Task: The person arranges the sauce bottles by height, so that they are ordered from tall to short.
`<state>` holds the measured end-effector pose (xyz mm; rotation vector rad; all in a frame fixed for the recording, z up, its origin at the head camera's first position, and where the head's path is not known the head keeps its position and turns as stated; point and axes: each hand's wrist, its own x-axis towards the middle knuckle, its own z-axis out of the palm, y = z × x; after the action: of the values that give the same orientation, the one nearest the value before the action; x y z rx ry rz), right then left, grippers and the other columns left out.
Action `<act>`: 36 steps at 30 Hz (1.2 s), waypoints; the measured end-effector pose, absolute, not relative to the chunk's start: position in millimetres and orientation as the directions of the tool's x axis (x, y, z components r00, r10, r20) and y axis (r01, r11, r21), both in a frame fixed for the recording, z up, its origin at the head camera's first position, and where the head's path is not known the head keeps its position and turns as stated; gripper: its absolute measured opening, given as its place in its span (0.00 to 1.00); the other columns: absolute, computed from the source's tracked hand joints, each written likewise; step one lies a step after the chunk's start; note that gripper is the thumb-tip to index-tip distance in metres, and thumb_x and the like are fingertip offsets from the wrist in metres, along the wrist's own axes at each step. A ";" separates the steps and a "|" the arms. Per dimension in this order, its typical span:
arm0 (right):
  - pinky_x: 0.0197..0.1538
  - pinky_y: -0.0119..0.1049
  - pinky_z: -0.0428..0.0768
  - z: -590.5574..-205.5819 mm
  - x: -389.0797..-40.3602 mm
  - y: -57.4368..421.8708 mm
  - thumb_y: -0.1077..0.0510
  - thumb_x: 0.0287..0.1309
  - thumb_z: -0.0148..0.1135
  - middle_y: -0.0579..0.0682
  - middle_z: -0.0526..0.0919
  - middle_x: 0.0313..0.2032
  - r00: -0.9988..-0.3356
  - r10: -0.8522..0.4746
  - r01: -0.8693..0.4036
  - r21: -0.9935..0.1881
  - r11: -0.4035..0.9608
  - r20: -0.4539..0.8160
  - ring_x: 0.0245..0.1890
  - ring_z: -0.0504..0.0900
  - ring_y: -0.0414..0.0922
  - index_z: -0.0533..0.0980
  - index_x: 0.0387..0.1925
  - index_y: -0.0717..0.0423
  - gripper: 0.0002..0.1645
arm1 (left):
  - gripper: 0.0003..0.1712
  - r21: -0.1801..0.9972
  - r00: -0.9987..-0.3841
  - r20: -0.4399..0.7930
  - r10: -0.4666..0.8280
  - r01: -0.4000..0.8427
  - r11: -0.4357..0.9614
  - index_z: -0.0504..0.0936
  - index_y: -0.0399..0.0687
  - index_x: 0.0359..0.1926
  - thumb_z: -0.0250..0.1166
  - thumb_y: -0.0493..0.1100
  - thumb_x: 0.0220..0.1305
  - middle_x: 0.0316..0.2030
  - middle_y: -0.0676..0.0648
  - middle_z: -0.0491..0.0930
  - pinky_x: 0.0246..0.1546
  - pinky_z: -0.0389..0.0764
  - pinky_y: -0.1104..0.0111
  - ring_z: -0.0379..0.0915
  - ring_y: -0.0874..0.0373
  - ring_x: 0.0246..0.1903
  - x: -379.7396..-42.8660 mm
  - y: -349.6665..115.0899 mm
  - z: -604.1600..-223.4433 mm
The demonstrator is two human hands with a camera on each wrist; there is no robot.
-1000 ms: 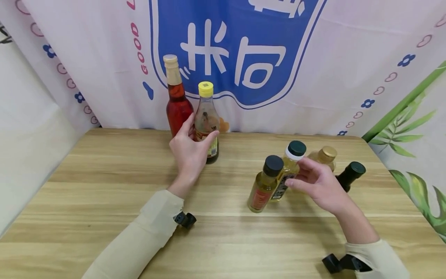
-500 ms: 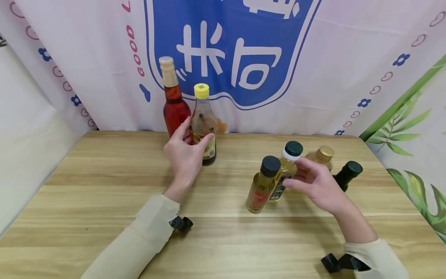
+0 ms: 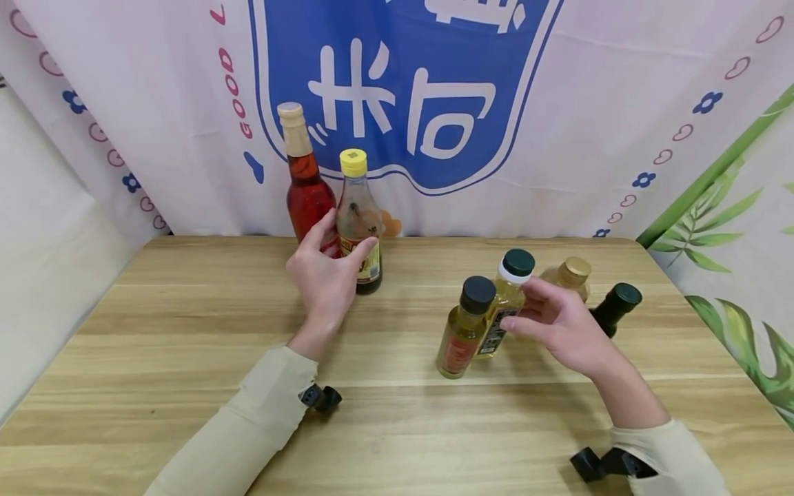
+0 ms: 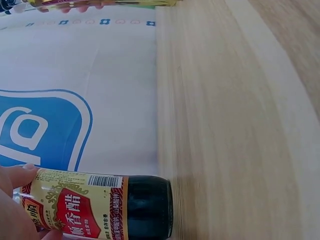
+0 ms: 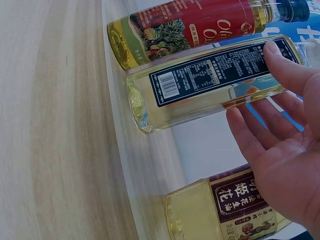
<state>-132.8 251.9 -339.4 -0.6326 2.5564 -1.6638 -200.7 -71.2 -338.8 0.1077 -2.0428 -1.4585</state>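
At the back of the table, my left hand (image 3: pixel 322 275) holds a vinegar bottle (image 3: pixel 367 213) with a yellow cap, thumb and fingers on either side. Its cream and red label (image 4: pixel 75 205) shows in the left wrist view. Just left of it stands a tall bottle of red liquid (image 3: pixel 309 207), close to the fingers. My right hand (image 3: pixel 558 327) grips a clear oil bottle (image 3: pixel 494 332) with a green cap. In the right wrist view the thumb lies across its dark label (image 5: pixel 210 72), fingers behind. An olive oil bottle (image 3: pixel 460 351) stands close beside it.
Behind the right hand are a gold-capped oil bottle (image 3: pixel 572 275) and a dark-necked bottle (image 3: pixel 614 310), both partly hidden. A printed curtain (image 3: pixel 434 207) hangs along the back edge of the wooden table (image 3: pixel 397 427). Bamboo-patterned cloth (image 3: pixel 726 234) borders the right side.
The whole head view has drifted slightly, so everything sits a little further left. Both hands keep their hold, and the bottles stay in the same arrangement.
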 end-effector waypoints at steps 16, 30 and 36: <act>0.54 0.28 0.87 -337.0 -132.4 249.2 0.68 0.68 0.68 0.43 0.84 0.54 -0.912 -0.361 -0.318 -0.890 0.326 0.194 0.52 0.87 0.36 0.74 0.68 0.64 0.28 | 0.40 0.874 -0.770 0.456 -0.446 0.292 0.389 0.81 0.48 0.70 0.83 0.49 0.57 0.64 0.44 0.85 0.60 0.88 0.60 0.86 0.50 0.59 -199.6 -72.0 -342.5; 0.56 0.29 0.87 -338.3 -132.6 253.4 0.66 0.68 0.68 0.46 0.84 0.56 -0.927 -0.337 -0.291 -0.879 0.377 0.163 0.53 0.87 0.36 0.73 0.68 0.65 0.29 | 0.40 0.872 -0.757 0.466 -0.458 0.304 0.384 0.82 0.51 0.68 0.84 0.50 0.55 0.64 0.46 0.85 0.57 0.88 0.63 0.86 0.53 0.60 -201.8 -68.8 -343.1; 0.55 0.29 0.88 -334.5 -131.2 253.2 0.65 0.68 0.69 0.57 0.83 0.58 -0.932 -0.333 -0.273 -0.876 0.397 0.140 0.52 0.87 0.37 0.73 0.68 0.63 0.29 | 0.39 0.868 -0.755 0.472 -0.456 0.305 0.392 0.82 0.50 0.69 0.83 0.50 0.56 0.63 0.45 0.86 0.58 0.88 0.62 0.86 0.53 0.58 -200.7 -68.0 -344.3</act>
<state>-131.2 253.2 -334.5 -0.5598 2.5774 -1.5984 -200.7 -68.0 -344.3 0.1290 -1.9686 -1.4246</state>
